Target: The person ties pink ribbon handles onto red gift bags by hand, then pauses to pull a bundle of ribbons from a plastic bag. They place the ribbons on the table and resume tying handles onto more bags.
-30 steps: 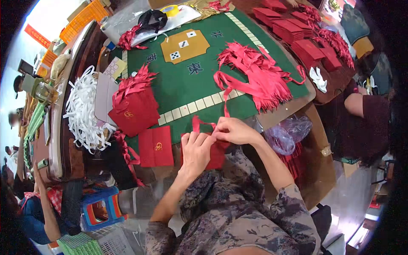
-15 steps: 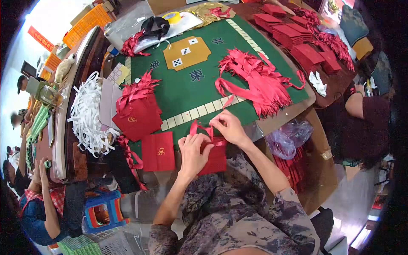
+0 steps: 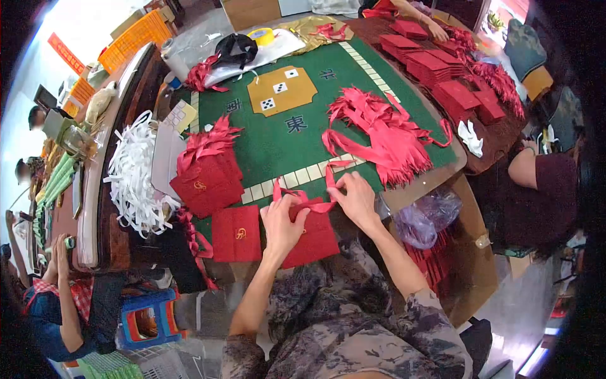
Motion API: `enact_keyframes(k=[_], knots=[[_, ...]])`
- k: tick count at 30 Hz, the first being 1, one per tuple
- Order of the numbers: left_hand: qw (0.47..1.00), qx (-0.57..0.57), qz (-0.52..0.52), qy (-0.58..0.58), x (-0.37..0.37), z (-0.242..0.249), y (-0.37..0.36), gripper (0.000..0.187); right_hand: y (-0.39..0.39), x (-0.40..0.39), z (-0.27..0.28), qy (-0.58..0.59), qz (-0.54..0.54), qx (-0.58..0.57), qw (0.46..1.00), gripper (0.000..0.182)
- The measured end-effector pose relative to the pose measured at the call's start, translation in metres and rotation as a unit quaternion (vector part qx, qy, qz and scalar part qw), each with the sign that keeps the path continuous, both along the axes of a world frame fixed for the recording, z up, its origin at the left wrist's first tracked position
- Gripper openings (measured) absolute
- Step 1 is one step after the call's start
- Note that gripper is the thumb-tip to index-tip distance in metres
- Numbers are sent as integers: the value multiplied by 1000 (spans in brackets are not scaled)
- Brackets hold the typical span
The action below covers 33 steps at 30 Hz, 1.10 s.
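My left hand [image 3: 282, 222] and my right hand [image 3: 355, 199] work together on a red paper bag [image 3: 312, 237] lying at the near edge of the green mat [image 3: 278, 148]. Both hands pinch a red ribbon [image 3: 310, 203] that runs across the bag's top between them. A flat red bag with a gold emblem [image 3: 235, 234] lies just left of my left hand. Further left sits a stack of finished red bags with ribbons [image 3: 207, 174]. A heap of loose red ribbons [image 3: 382, 129] lies beyond my right hand.
White paper strips [image 3: 134, 177] are piled at the left. Rows of red bags [image 3: 451, 79] cover the far right, where another person's hand [image 3: 437, 30] reaches. A seated person's arm [image 3: 527, 167] is at right, a clear plastic bag [image 3: 424, 218] near my right elbow.
The bag has slid away from my body onto the mat edge. My hands have moved apart, drawing the ribbon out across the bag's top.
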<state>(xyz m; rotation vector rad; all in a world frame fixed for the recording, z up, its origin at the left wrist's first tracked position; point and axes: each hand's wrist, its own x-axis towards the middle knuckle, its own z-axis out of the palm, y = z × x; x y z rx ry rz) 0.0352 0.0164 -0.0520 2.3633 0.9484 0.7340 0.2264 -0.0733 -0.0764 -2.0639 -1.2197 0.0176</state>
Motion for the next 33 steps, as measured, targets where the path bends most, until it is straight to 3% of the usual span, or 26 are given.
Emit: enact_keyframes(k=[2, 4, 6, 9, 10, 12, 13, 20, 23, 26, 28, 31, 33], knots=[[1000, 14, 0, 2, 5, -4, 2, 23, 1, -2, -1, 67, 14, 14, 998, 25], [995, 99, 33, -10, 8, -3, 4, 22, -1, -4, 5, 67, 18, 41, 997, 18], [992, 118, 42, -21, 8, 2, -1, 20, -10, -8, 18, 98, 27, 115, 988, 12], [993, -68, -6, -98, 2, 9, -13, 22, -26, -30, 40, 56, 65, 135, 987, 10], [993, -70, 0, -98, 2, 12, -18, 22, -31, -38, 42, 12, 93, 139, 986, 11], [904, -374, -35, -202, 3, 16, -29, 25, -40, -54, 39, -57, 161, 113, 979, 18], [861, -444, -70, -236, 3, 9, -27, 25, -44, -62, 40, -68, 180, 113, 975, 19], [846, -442, -14, -299, -19, 11, -31, 12, -57, -79, 30, -26, 227, 80, 970, 16], [843, -441, -68, -300, -30, 6, -37, 10, -58, -80, 41, 222, 155, 97, 958, 15], [851, -464, -116, -218, -33, -11, -44, 8, -54, -77, 42, 316, 181, 103, 926, 14], [909, -368, -98, -170, -31, -11, -48, 11, -55, -81, 36, 315, 183, 130, 922, 9], [921, -301, -24, -247, -27, 4, -59, 18, -60, -84, 39, 308, 164, 175, 921, 12], [937, -250, -4, -243, -36, 22, -64, 18, -65, -83, 44, 70, 140, 201, 967, 19]])
